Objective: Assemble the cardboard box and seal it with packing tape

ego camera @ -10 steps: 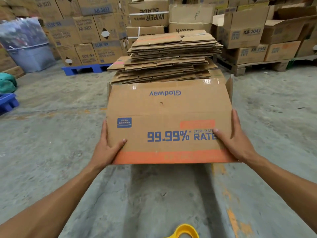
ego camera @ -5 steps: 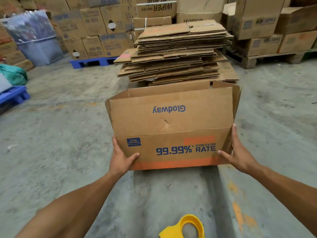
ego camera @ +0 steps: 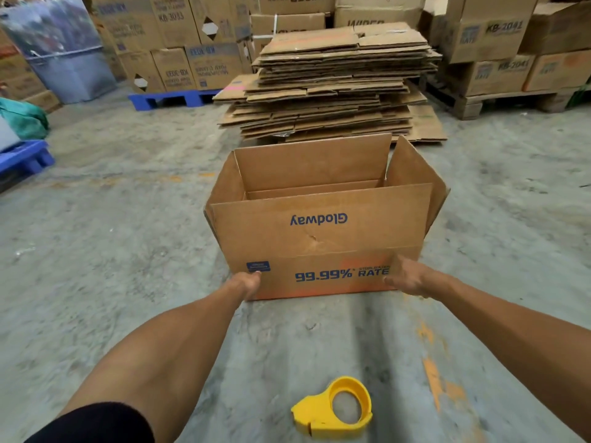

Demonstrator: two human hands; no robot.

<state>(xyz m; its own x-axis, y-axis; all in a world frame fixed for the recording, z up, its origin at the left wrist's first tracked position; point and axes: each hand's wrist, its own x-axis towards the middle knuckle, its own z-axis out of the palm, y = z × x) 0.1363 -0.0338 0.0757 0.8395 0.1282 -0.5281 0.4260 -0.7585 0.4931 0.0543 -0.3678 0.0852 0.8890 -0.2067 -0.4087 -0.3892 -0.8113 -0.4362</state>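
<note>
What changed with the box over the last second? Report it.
The cardboard box went from held up and tilted to down on the floor, its open top now showing. The left hand and right hand stay at its lower corners. The yellow tape dispenser stayed put.

One open box [ego camera: 319, 238], one tape dispenser [ego camera: 334, 409], two hands [ego camera: 246, 282].

Open concrete floor [ego camera: 121, 251] left, right and in front of upright cardboard box [ego camera: 319, 238], top flaps raised, interior unobstructed. Flattened carton stack [ego camera: 332, 87] close behind. Yellow tape dispenser [ego camera: 334, 409] alone on near floor between forearms.
</note>
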